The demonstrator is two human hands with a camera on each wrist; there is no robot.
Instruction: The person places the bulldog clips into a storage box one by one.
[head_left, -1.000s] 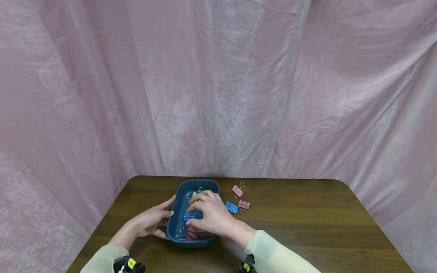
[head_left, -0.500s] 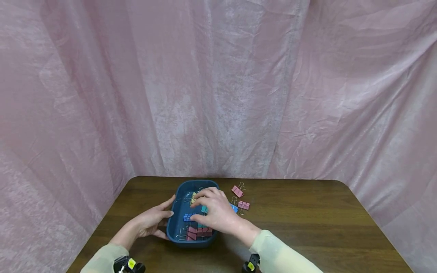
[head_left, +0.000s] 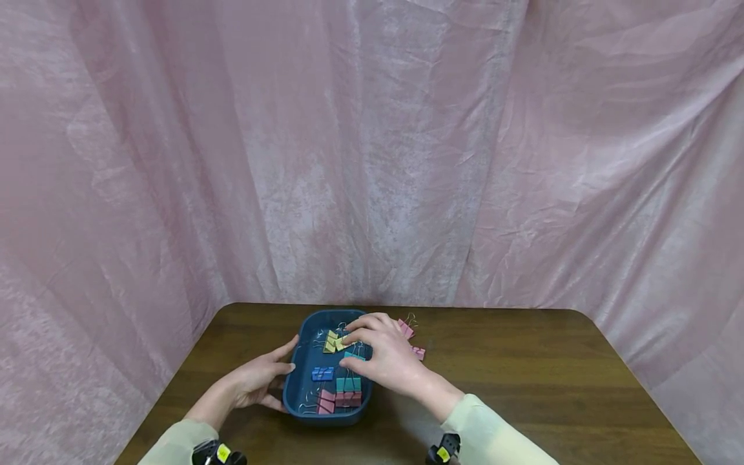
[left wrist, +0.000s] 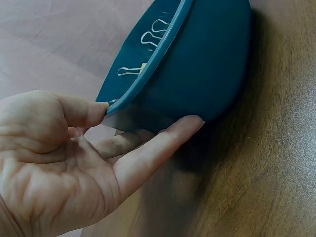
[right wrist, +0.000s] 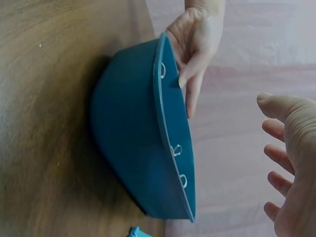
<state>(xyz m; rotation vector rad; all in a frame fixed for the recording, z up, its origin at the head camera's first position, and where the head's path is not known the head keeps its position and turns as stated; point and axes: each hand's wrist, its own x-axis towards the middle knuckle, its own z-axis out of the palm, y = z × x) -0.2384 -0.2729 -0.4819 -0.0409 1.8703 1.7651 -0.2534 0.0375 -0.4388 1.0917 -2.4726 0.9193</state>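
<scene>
A dark blue plastic bin (head_left: pixel 293 387) stands on the table with several binder clips inside. My left hand (head_left: pixel 258 381) grips its left side; in the left wrist view the thumb is over the rim and the fingers lie against the outer wall. Above the bin's right side hovers my right hand (head_left: pixel 386 355), fingers relaxed and apart, holding nothing. Inside lie yellow clips (head_left: pixel 330 342), a blue clip (head_left: pixel 322 374), teal clips (head_left: pixel 349 384) and pink clips (head_left: pixel 327 402). From the right wrist view, the right hand (right wrist: pixel 296 158) is clear of the rim.
Just right of the bin, partly behind the right hand, pink clips (head_left: pixel 405 328) lie on the wooden table (head_left: pixel 523 374). A blue clip (right wrist: pixel 139 232) shows beside the bin in the right wrist view. A pink curtain (head_left: pixel 372 161) hangs behind the table.
My right hand has moved right from over the bin's middle, uncovering yellow and teal clips and now hiding the blue clip on the table. The left hand keeps its hold.
</scene>
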